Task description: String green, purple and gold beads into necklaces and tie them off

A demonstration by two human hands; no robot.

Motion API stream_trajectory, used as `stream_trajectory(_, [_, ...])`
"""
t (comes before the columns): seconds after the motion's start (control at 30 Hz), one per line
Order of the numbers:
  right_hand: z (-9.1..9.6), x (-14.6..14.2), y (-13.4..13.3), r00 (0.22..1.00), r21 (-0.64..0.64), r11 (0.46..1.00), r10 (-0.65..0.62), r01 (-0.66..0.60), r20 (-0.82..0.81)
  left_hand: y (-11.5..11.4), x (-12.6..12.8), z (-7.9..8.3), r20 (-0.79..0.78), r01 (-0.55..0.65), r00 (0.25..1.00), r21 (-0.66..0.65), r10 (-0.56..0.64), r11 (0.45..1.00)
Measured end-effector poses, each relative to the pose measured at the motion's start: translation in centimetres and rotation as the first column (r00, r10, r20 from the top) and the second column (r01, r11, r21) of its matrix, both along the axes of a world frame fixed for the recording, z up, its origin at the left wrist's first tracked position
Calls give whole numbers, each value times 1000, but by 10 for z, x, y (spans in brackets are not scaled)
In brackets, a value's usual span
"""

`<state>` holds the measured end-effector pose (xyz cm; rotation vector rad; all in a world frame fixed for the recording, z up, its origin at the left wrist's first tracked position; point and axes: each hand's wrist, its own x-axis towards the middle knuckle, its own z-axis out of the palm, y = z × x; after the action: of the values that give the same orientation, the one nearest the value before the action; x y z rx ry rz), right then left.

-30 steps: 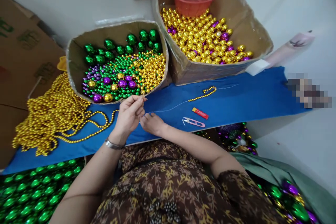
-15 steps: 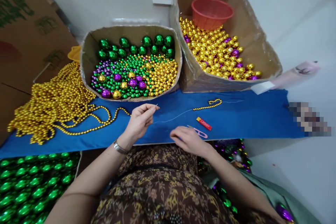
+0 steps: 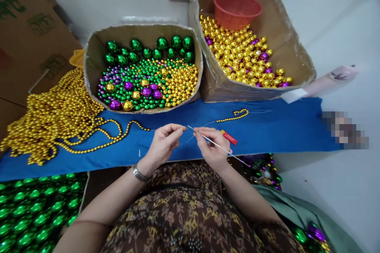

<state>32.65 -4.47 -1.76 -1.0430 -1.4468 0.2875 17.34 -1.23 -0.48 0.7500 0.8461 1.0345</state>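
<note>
My left hand is closed in a pinch on a thin white thread above the blue cloth. My right hand is closed on a long thin needle whose tip points toward the left fingertips. The two hands sit close together at the cloth's near edge. The thread runs off right to a short strand of small gold beads. A red lighter lies just right of my right hand.
A cardboard box of green, purple and gold beads stands behind the hands, with a box of larger gold balls and a red basket to its right. Gold bead strings are piled left. Green balls fill the lower left.
My right hand has come up from the cloth near the scissors with the needle and moved left to meet my left hand. The left hand kept its pinch on the thread.
</note>
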Motion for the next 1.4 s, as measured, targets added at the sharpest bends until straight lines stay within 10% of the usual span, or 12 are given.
stream_trajectory(1.4, [-6,6,4,886,196,974,13,-117,463,5,3,0,106,120,989,-163,-103,979])
